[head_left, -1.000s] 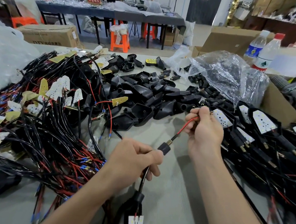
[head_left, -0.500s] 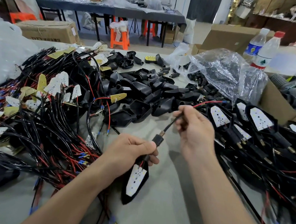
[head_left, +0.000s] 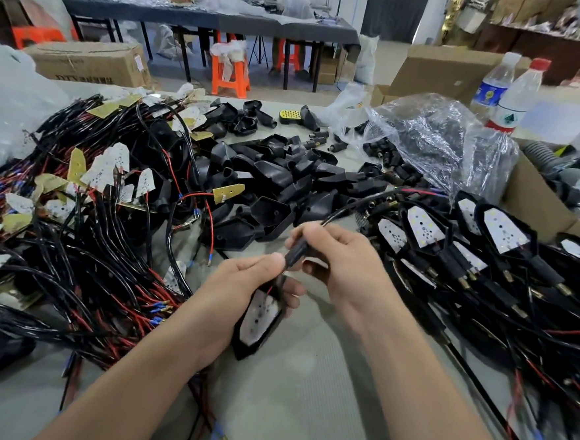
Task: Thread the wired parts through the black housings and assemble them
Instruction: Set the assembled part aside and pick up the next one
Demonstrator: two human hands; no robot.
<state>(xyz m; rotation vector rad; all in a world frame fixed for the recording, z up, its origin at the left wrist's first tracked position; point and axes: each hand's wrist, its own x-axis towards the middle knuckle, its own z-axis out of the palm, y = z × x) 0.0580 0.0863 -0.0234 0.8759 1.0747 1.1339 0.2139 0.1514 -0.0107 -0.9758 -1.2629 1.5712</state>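
- While the left hand point(head_left: 243, 285) curls round the narrow end of a black housing point(head_left: 261, 317), the right hand point(head_left: 343, 268) pinches the black stem point(head_left: 295, 252) sticking out of that end, thumb and fingers closed on it.
- The housing hangs just below the left hand, over the grey table point(head_left: 305, 375). Its open face is turned up, showing a white board point(head_left: 258, 315) seated inside.
- The two hands sit close together at centre, with the stem bridging the gap between them.
- A black cable point(head_left: 351, 208) leaves the right hand's grip and runs up and to the right, toward the assembled units point(head_left: 486, 240).
- Left of the hands lies a tangled pile of wired parts point(head_left: 86, 222).
- Beyond the hands is a heap of empty housings point(head_left: 284, 178).
- Farther right sit a clear plastic bag point(head_left: 434, 144) and two water bottles point(head_left: 517, 95).
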